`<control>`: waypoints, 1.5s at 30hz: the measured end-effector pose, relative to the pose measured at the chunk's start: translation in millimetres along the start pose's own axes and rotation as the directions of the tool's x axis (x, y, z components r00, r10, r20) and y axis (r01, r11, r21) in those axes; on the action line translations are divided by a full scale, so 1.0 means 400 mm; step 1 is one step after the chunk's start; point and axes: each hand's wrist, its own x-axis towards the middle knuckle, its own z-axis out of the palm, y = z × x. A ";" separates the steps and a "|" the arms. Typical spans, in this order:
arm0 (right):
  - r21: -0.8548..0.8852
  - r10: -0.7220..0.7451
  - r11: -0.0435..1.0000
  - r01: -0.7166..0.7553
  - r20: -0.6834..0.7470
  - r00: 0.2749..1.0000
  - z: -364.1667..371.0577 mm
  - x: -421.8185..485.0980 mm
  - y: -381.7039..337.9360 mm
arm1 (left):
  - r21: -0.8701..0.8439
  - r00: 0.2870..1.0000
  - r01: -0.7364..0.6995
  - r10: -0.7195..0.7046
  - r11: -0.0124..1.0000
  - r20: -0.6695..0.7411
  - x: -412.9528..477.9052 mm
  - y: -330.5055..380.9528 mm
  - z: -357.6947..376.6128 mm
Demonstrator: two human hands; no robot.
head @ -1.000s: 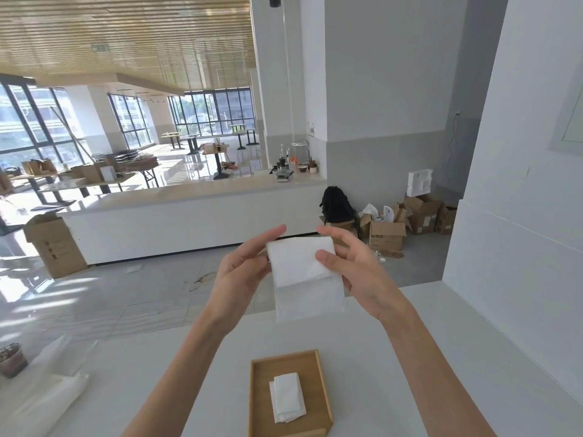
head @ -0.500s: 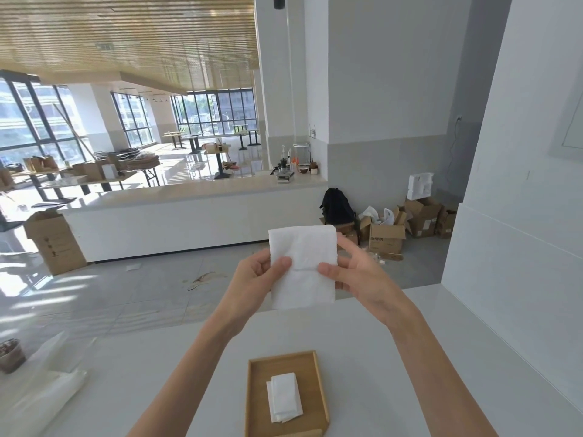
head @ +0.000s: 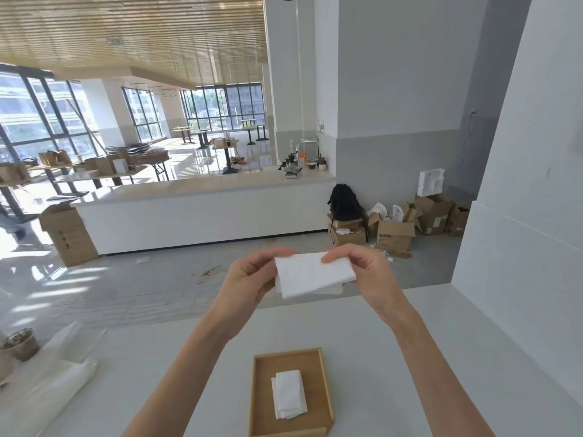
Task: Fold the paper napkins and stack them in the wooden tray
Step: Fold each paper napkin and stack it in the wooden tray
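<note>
Nearest, on the white tabletop [head: 394, 357], a wooden tray [head: 262, 395] holding a small pile of folded napkins [head: 288, 394]. Higher up, in the air above the tabletop's far edge, a white paper napkin [head: 312, 274], folded over. Left hand [head: 249, 279] pinched shut on its left side, right hand [head: 366, 272] pinched shut on its top right edge. Far behind, cardboard boxes [head: 394, 234] on the floor.

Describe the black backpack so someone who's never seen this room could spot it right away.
Find the long white counter across the floor, then follow it to its right end by the grey wall. There the black backpack sits on a cardboard box, the only dark thing among brown boxes.
</note>
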 end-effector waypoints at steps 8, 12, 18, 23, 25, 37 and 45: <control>-0.192 -0.129 0.973 0.126 -0.007 0.992 0.010 0.005 0.037 | -0.283 0.968 0.243 -0.252 0.928 0.007 0.004 -0.027 0.004; -0.282 -0.148 0.947 0.152 0.036 0.988 0.007 0.006 0.059 | -0.417 0.941 0.320 -0.335 0.851 0.038 0.005 -0.040 0.006; -0.326 -0.137 0.928 0.177 0.143 0.980 -0.010 0.007 0.090 | -0.240 0.943 0.330 -0.328 0.913 0.049 0.006 -0.068 -0.015; -0.126 0.065 0.991 -0.046 0.155 0.986 0.002 0.001 0.087 | -0.146 0.947 0.319 -0.321 0.936 0.012 0.002 -0.098 -0.038; 0.135 0.225 0.960 -0.244 0.141 0.964 0.017 0.001 0.093 | -0.118 0.958 0.282 -0.285 0.952 -0.011 0.001 -0.111 -0.046; 0.020 0.568 0.823 -0.568 -0.076 0.820 0.113 -0.012 0.371 | 0.030 0.882 0.433 -0.417 0.901 -0.220 -0.012 -0.358 -0.147; 0.009 0.889 0.456 -0.890 0.047 0.456 0.174 -0.073 0.741 | -0.244 0.591 0.720 -0.758 0.650 -0.276 -0.058 -0.724 -0.192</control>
